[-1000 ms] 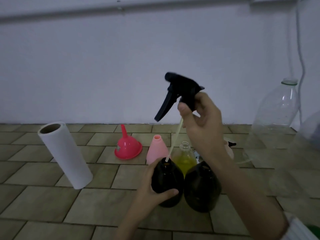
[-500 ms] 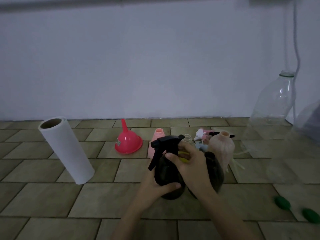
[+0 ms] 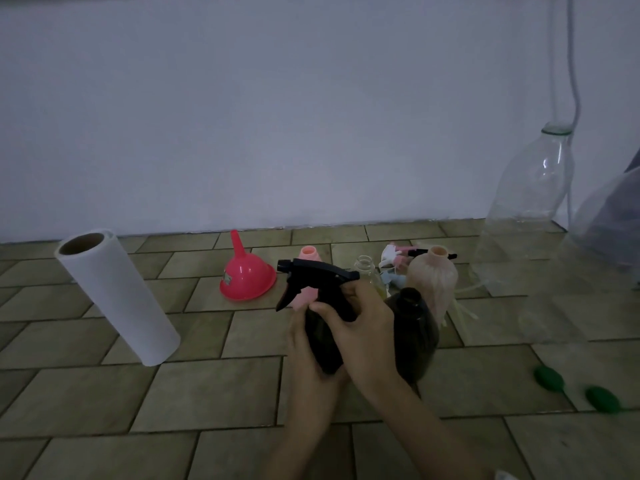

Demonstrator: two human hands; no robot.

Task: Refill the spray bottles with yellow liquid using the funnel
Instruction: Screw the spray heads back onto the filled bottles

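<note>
A dark spray bottle [image 3: 320, 337] stands on the tiled floor with my left hand [image 3: 300, 344] wrapped around its body. My right hand [image 3: 360, 323] grips the collar of the black trigger sprayer head [image 3: 311, 277] seated on its neck. A second dark bottle [image 3: 415, 327] with no cap stands touching it on the right. Behind are a pink bottle [image 3: 306, 285], a small clear bottle [image 3: 366, 268] with yellow liquid and a pale peach bottle [image 3: 433, 282], all uncapped. The red funnel [image 3: 247, 277] lies mouth down, spout up.
A white paper roll [image 3: 117, 299] stands at the left. Loose sprayer heads [image 3: 394, 256] with tubes lie behind the bottles. Two large clear plastic bottles [image 3: 526, 202] stand at the right by the wall. Two green caps [image 3: 549, 377] lie on the floor at right.
My right hand has lowered the black sprayer head from high above the bottle, fed its tube into the neck and set it onto the bottle. My left hand kept holding the bottle.
</note>
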